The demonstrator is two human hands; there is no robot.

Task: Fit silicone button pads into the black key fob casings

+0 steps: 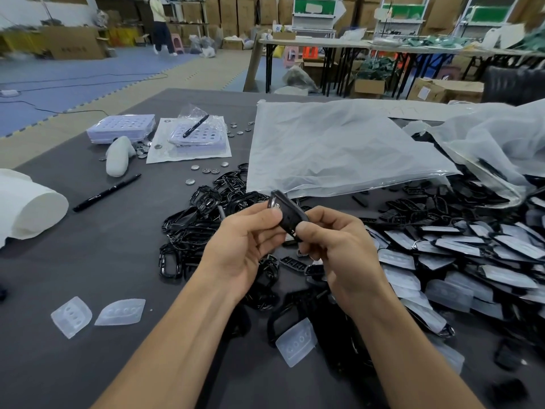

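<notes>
Your left hand (244, 243) and right hand (339, 246) hold one black key fob casing (287, 209) above the worktop (103, 261). It is tilted. Left fingers (275, 215) clamp its upper end and right fingers (303, 228) clamp its lower end. I cannot tell whether a pad sits inside (your hands cover that part).

A heap of black frames (206, 214) lies beneath and left of your hands. A spread of padded casings (472, 261) lies to the right. A plastic bag (339, 149) lies beyond, over the heap's far edge.

Three loose silicone button pads lie flat: two (71, 316) (120, 312) at near left, one (296, 340) between your forearms. A marker pen (106, 192), coin cells (206, 170) and a white roll (29, 208) lie far left, well apart from your hands.
</notes>
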